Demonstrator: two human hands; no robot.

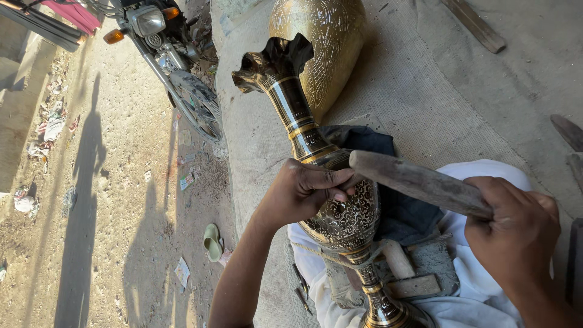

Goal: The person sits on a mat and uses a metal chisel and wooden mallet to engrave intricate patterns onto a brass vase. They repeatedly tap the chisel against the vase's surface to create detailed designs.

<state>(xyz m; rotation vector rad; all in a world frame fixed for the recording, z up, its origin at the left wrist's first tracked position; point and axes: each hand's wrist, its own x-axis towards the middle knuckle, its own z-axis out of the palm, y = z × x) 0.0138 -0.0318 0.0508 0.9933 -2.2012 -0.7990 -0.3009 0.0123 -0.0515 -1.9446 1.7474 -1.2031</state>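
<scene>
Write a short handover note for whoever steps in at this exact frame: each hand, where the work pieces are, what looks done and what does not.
Left hand: fingers pinched on the shoulder of the engraved brass vase, apparently holding a small tool, hidden.
Right hand: gripping a wooden mallet, its head raised above the left fingers.
Vase lies across the lap on a dark cloth; a second brass vase lies beyond.
Done: body and neck show dense engraving.
Left: cannot tell which areas remain.

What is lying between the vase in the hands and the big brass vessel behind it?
In the head view, only dark blue cloth on bare woven matting lies between the vase and the brass vessel.
</scene>
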